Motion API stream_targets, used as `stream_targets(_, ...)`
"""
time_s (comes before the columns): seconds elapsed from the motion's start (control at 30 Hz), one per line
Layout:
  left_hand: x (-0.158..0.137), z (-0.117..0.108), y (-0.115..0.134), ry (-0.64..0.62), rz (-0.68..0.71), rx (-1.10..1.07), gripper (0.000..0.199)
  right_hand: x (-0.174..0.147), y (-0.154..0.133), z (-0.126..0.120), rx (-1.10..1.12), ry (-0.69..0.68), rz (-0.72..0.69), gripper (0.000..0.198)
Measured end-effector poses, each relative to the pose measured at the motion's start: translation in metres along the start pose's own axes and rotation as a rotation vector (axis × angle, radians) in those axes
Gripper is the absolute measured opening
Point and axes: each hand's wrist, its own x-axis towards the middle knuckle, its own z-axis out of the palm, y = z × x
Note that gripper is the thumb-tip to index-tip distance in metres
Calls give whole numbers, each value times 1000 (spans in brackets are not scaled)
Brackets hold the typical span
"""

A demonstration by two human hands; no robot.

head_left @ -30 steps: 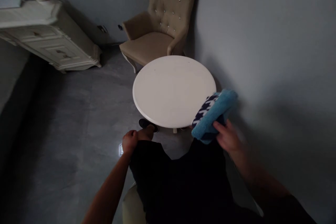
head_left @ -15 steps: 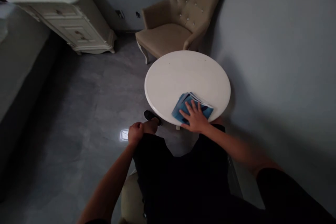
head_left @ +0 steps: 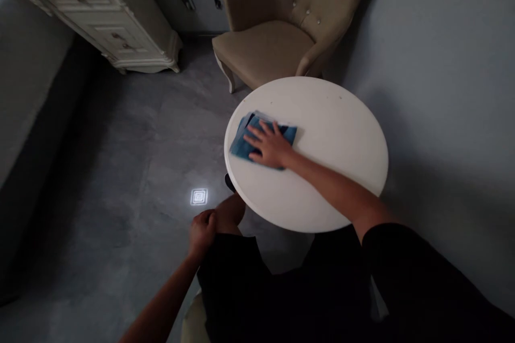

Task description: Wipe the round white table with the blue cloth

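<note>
With fingers spread flat, my right hand (head_left: 270, 146) presses on a folded blue cloth (head_left: 240, 146) with pale and dark patches. The cloth lies on the left part of a round white table (head_left: 333, 144), close to its rim. My right forearm reaches across the tabletop. Off the table, my left hand (head_left: 203, 231) rests on my left knee, its fingers curled in and partly hidden, with no object seen in it.
Behind the table stands a tan tufted armchair (head_left: 265, 48), close to the grey wall (head_left: 450, 64) on the right. A white cabinet (head_left: 116, 32) stands at the back left. A glowing square pattern (head_left: 199, 196) shows on the grey floor (head_left: 132, 182). Small specks dot the tabletop.
My right hand has slid the cloth from the table's near edge, away from me and left. My left hand stays on the knee. The view has tilted slightly down.
</note>
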Motion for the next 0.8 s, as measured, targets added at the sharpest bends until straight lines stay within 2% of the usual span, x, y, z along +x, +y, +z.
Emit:
stream_targets(0.1, 2, -4, 2, -18, -38, -47, 53, 88, 86, -23, 41, 38, 167, 80)
stream_targets(0.17, 4, -6, 5, -31, -55, -56, 52, 136, 125, -31, 73, 72, 280, 80)
stream_targets(0.23, 6, -7, 8, -50, -58, -53, 51, 167, 141, -32, 100, 105, 349, 79)
stream_targets(0.33, 10, -8, 13, -56, -58, -17, 50, 177, 122, -26, 120, 129, 341, 74)
stream_targets(0.4, 12, -8, 19, -47, -54, 12, 51, 160, 85, -20, 122, 124, 266, 72)
stream_targets(0.47, 13, -7, 26, -54, -37, 35, 51, 124, 35, -11, 111, 81, 153, 74)
stream_targets(0.6, 7, -7, 46, -83, 16, 112, 49, 12, -76, 11, 79, -17, 1, 78)
stream_targets(0.67, 1, -7, 55, -86, 25, 180, 46, -48, -118, 19, 125, -73, -28, 76)
stream_targets(0.73, -4, -7, 61, -94, 11, 235, 41, -93, -141, 24, 199, -149, -36, 77)
stream_targets(0.8, -7, -8, 65, -98, -2, 244, 40, -111, -141, 26, 226, -163, -53, 77)
